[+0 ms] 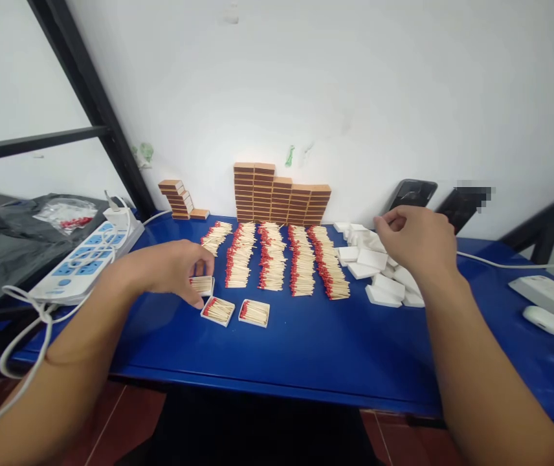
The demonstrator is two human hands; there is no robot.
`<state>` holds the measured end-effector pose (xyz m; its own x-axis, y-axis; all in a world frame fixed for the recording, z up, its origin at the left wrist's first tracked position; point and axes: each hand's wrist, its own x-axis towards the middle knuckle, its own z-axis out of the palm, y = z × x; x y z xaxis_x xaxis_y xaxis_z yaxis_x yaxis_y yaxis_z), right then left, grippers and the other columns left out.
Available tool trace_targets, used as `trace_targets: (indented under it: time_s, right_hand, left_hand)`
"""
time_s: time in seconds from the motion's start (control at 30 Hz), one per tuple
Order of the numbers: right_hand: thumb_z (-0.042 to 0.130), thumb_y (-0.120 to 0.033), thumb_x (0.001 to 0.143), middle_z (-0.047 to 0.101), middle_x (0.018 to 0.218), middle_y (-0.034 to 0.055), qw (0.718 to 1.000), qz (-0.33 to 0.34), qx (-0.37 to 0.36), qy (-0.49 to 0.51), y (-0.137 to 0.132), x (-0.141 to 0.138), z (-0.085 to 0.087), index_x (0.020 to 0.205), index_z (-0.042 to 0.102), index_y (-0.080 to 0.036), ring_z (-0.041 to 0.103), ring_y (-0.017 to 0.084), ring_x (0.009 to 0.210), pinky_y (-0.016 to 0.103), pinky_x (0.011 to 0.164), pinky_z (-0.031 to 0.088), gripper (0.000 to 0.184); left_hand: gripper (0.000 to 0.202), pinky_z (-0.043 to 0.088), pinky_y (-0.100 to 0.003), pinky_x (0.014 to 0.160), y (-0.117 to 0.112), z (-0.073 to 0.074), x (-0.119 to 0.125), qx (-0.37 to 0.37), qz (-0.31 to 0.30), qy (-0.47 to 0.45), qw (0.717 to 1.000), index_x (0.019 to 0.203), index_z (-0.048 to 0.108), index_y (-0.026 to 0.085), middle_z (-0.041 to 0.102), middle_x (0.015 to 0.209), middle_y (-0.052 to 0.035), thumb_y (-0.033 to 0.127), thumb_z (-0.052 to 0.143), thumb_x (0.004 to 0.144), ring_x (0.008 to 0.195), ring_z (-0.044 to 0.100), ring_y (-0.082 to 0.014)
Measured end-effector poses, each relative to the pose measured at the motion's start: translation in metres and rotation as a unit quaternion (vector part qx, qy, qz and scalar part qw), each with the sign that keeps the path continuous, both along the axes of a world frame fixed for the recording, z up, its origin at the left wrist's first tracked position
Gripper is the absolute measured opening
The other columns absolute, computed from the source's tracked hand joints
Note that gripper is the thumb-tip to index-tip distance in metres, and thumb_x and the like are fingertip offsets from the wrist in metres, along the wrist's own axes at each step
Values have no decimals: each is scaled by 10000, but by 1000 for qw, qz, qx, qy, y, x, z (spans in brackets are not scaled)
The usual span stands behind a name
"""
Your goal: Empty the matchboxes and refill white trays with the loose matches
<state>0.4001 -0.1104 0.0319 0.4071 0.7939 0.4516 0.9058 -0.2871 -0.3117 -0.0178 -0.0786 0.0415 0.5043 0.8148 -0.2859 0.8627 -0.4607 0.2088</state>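
My left hand (pixel 175 268) is closed round a white matchbox tray (pixel 201 285) filled with matches, thumb at its near side and fingers at the far side. Right beside it are a second filled tray (pixel 218 311) and a third filled tray (pixel 254 313), lying on the blue table (pixel 296 343). My right hand (pixel 415 239) is above the heap of white trays (pixel 373 259), thumb and fingers curled together; whether anything is between them is hidden. Between the hands, red-headed matches (pixel 272 255) lie in several long rows.
Matchbox sleeves (pixel 279 197) are stacked against the wall, with a smaller stack (pixel 175 199) to the left. A power strip (pixel 87 259) with white cables stands at left. Phones (pixel 413 193) lean at back right; a white earbud case (pixel 545 320) lies at right.
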Motion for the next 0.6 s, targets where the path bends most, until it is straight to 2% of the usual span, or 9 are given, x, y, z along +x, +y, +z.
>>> trace_targets:
  time_s: [0.13, 0.23, 0.33, 0.47, 0.6]
  right_hand:
    - [652, -362, 921, 775, 896, 103, 1000, 18, 4, 10, 0, -3, -1, 833, 686, -226, 665, 291, 859, 376, 696, 391, 165]
    - [644, -360, 932, 766, 886, 107, 1000, 26, 6, 8, 0, -1, -2, 843, 685, -223, 661, 300, 851, 389, 696, 387, 168]
    - [639, -360, 935, 760, 869, 106, 999, 39, 3, 6, 2, -1, -4, 838, 686, -221, 657, 301, 831, 396, 699, 390, 176]
    - [666, -367, 892, 742, 813, 82, 999, 45, 17, 7, 8, 1, -11, 790, 685, -230, 653, 292, 789, 387, 696, 422, 171]
    - [660, -390, 869, 737, 792, 84, 998, 52, 31, 2, 12, 4, -16, 775, 695, -231, 654, 290, 765, 383, 686, 443, 187]
  left_hand:
    - [253, 522, -279, 645, 6, 6, -3, -22, -21, -37, 999, 879, 754, 272, 765, 846, 3, 401, 816, 670, 786, 711, -209]
    - [268, 550, -283, 733, 18, 9, -15, 19, -30, -84, 996, 938, 795, 274, 795, 905, 1, 422, 791, 715, 837, 722, -207]
    - [314, 557, -295, 778, 31, 4, -24, 64, -17, -93, 993, 990, 831, 272, 823, 1014, -10, 421, 789, 717, 888, 733, -223]
    - [285, 543, -288, 785, 39, -7, -26, 13, -30, -62, 998, 968, 860, 259, 832, 1055, -31, 414, 790, 739, 913, 742, -230]
    - [292, 536, -286, 821, 40, -9, -26, -16, -64, -83, 994, 1020, 859, 248, 825, 1092, -39, 436, 747, 827, 953, 740, -231]
